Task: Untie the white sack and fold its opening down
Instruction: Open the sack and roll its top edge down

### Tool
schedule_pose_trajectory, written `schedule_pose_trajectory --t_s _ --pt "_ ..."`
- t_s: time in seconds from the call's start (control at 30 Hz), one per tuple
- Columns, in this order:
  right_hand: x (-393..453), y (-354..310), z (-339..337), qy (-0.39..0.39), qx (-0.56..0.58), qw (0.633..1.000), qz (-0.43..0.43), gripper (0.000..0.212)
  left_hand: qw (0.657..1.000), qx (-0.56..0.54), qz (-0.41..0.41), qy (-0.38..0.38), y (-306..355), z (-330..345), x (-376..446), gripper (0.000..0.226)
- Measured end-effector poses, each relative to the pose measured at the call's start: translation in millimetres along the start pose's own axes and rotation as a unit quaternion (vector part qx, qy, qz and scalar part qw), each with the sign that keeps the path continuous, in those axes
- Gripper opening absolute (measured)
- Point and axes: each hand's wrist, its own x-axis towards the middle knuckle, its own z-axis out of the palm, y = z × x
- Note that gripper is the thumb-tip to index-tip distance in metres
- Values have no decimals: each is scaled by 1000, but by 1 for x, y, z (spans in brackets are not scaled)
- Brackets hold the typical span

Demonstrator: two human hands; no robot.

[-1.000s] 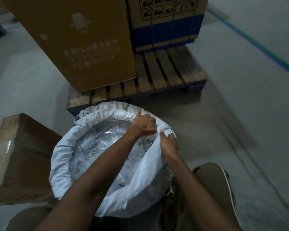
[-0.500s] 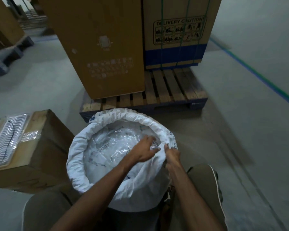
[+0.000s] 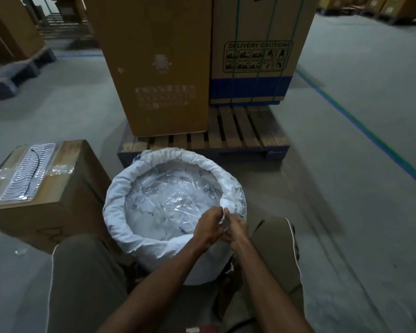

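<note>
The white sack (image 3: pixel 120 205) stands open on the floor between my knees, its mouth rolled down into a thick cuff all round. Clear crinkled plastic (image 3: pixel 168 203) fills the inside. My left hand (image 3: pixel 208 227) and my right hand (image 3: pixel 235 225) meet at the near right part of the rim. Both pinch the rolled white edge there, fingers curled round the fabric, the left from the inside and the right from the outside.
A taped cardboard box (image 3: pixel 58 200) with a ribbed plastic tray (image 3: pixel 28 175) on top stands left of the sack. Behind it is a wooden pallet (image 3: pixel 240 133) carrying two tall cartons (image 3: pixel 159 63). Grey concrete floor with a blue-green line (image 3: pixel 370 133) lies to the right.
The raised flap at the sack's near right side has been rolled down level with the cuff. Both hands moved lower and closer together on the rim. The view tilted up.
</note>
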Motion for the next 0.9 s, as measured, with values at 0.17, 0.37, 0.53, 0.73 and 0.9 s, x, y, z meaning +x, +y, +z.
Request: schedule_pose_trajectory --t_s 0.17,0.37,0.53,0.73,0.9 --pt "-8 0 -8 9 32 999 18 22 992 112 53 -16 -13 12 -24 18" --pt "-9 -3 -11 0 125 990 61 23 999 -27 4 23 -32 -21 -40 58" --pt "-2 12 0 -19 43 998 36 52 1000 10 -10 2 -57 -23 -58 27" --pt "14 45 18 -9 -106 994 27 131 997 -72 -16 -4 -41 1 -80 19" --pt "-3 23 34 -9 10 998 53 46 995 -85 -41 12 -68 -33 -91 45"
